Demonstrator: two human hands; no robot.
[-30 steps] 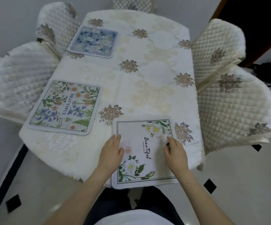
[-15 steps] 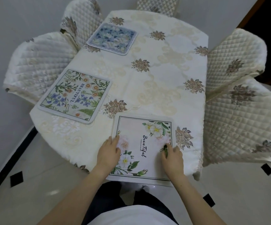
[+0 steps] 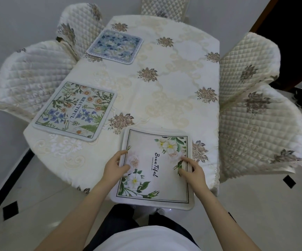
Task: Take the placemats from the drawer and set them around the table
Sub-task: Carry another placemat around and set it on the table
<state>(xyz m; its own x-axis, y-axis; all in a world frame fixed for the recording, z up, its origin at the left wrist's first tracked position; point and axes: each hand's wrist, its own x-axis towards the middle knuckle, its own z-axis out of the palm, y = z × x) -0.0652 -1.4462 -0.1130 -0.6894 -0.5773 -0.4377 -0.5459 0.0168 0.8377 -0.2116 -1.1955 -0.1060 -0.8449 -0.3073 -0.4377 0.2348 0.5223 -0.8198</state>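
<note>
The far chair (image 3: 162,8) is cut off by the top edge (its back unseen), small print on the white placemat (image 3: 157,167) unreadable.

Cream tablecloth (image 3: 173,105) with brown rosettes; blue-flowered placemat (image 3: 115,46); white-rose placemat (image 3: 157,169); wildflower placemat (image 3: 76,110).

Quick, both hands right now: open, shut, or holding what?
Left hand: grips the left edge of the cream white-flower "Beau Tiful" placemat.
Right hand: grips the same placemat's right edge.
</note>
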